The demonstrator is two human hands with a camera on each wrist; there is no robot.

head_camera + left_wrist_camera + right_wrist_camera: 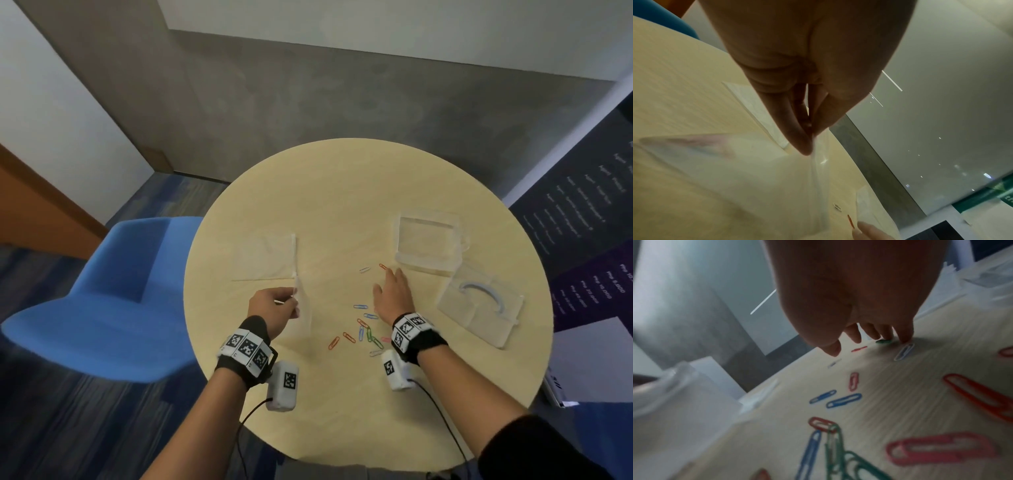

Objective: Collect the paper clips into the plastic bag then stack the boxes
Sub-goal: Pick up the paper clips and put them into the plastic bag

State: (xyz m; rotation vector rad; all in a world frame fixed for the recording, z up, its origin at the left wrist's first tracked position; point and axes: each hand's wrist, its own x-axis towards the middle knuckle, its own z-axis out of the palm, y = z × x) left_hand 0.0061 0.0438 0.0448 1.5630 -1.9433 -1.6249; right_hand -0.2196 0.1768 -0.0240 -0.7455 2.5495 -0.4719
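Observation:
My left hand (294,300) pinches the top edge of a clear plastic bag (304,318) between thumb and fingers, and the bag (756,178) hangs down to the round table (342,192). Several coloured paper clips (364,330) lie scattered between my hands. My right hand (392,286) lies flat over the far clips with straight fingers. In the right wrist view its fingertips (906,339) touch the table beside a green clip (884,341) and a white clip (904,352). A clear box (426,243) stands at the right, and a second clear box (479,308) lies nearer.
A flat clear piece (263,260) lies on the table just beyond my left hand. A blue chair (102,294) stands against the table's left edge. The second box holds a pale blue curved part (483,291). A dark printed panel (589,222) stands at the right.

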